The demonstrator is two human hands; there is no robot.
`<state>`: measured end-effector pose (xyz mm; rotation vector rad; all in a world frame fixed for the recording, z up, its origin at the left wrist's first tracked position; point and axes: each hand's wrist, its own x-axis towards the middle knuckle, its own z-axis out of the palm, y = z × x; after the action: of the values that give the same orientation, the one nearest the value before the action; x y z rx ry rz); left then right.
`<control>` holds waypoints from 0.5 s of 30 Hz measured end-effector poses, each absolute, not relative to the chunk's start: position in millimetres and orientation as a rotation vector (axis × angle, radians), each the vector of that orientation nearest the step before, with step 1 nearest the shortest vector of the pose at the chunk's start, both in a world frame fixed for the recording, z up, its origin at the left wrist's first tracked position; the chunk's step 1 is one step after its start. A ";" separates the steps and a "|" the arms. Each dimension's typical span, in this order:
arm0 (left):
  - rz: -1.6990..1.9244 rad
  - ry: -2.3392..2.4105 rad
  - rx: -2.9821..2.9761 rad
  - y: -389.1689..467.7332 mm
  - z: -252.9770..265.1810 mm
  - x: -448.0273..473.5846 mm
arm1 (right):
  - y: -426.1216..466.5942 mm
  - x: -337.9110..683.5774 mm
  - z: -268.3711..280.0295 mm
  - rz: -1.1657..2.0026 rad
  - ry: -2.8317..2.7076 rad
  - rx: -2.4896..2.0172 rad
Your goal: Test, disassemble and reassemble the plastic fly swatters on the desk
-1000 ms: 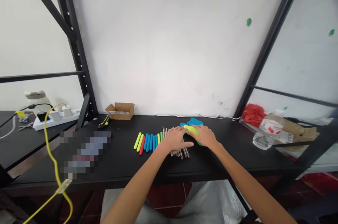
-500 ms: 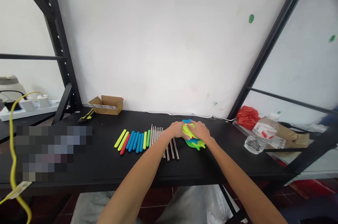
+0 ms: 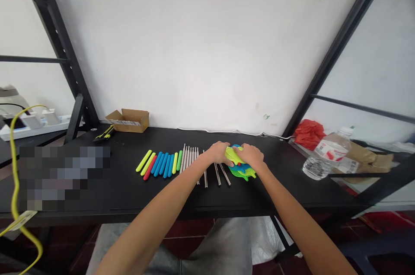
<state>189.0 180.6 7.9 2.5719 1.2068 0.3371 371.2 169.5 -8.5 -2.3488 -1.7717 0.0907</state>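
Observation:
My left hand (image 3: 219, 153) is closed on the left edge of a yellow mesh fly swatter head (image 3: 233, 155). From the other side my right hand (image 3: 253, 156) grips the same yellow piece. Beneath them is a loose pile with a blue mesh head (image 3: 241, 167) and a green mesh head (image 3: 244, 174); a small red bit shows among them. Left of the pile lie several slim metal rods (image 3: 191, 158), partly hidden by my left forearm. Farther left is a row of coloured handles, among them a red handle (image 3: 150, 168) and a blue handle (image 3: 161, 165).
On the black table (image 3: 129, 197) an open cardboard box (image 3: 131, 121) stands at the back left, beside a black-and-yellow tool (image 3: 104, 133). At right are a plastic bottle (image 3: 327, 154) and a red bag (image 3: 309, 134). A yellow cable (image 3: 14, 167) hangs at far left.
The view has shifted slightly. Both hands stay on the yellow mesh head, which now sits a little more tilted between them. Some metal rods near my left wrist have spread apart.

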 end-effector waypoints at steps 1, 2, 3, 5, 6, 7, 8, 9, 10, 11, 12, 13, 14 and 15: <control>0.338 1.206 2.581 177.1 7.5 186.9 | 168.0 373.4 -7.1 0.109 -1.760 -2.351; 0.344 1.207 2.589 172.6 6.5 184.2 | 166.1 376.0 -6.1 0.130 -1.761 -2.330; 0.351 1.212 2.600 167.1 4.9 181.0 | 163.5 378.5 -5.4 0.156 -1.774 -2.294; 0.371 1.230 2.639 154.3 0.4 173.4 | 156.4 382.0 -5.2 0.207 -1.840 -2.200; 0.377 1.239 2.672 147.8 -2.1 169.2 | 152.0 382.1 -5.4 0.220 -1.885 -2.156; 0.383 1.237 2.706 142.0 -4.3 164.8 | 147.1 380.9 -5.6 0.222 -1.926 -2.124; 0.383 1.224 2.732 137.0 -6.0 160.2 | 142.1 378.4 -5.6 0.215 -1.956 -2.110; 0.380 1.212 2.749 133.2 -6.8 155.5 | 137.2 374.8 -5.3 0.200 -1.970 -2.111; 0.375 1.197 2.758 130.6 -6.7 150.6 | 132.7 370.5 -4.8 0.181 -1.973 -2.119; 0.368 1.188 2.761 128.9 -5.8 145.7 | 128.7 365.9 -4.3 0.160 -1.963 -2.133; 0.368 1.187 2.766 127.6 -4.3 140.9 | 125.1 361.6 -3.9 0.144 -1.946 -2.147; 0.378 1.193 2.778 126.3 -2.5 136.5 | 122.0 358.0 -3.8 0.134 -1.926 -2.157; 0.403 1.205 2.796 124.3 -0.7 132.5 | 119.1 355.4 -4.5 0.129 -1.906 -2.156; 0.439 1.215 2.819 121.4 0.5 129.4 | 116.1 353.9 -5.9 0.130 -1.885 -2.144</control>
<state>129.4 121.4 0.5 2.8189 1.2147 0.4387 353.9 116.1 -5.9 -2.1441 -1.8849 0.1300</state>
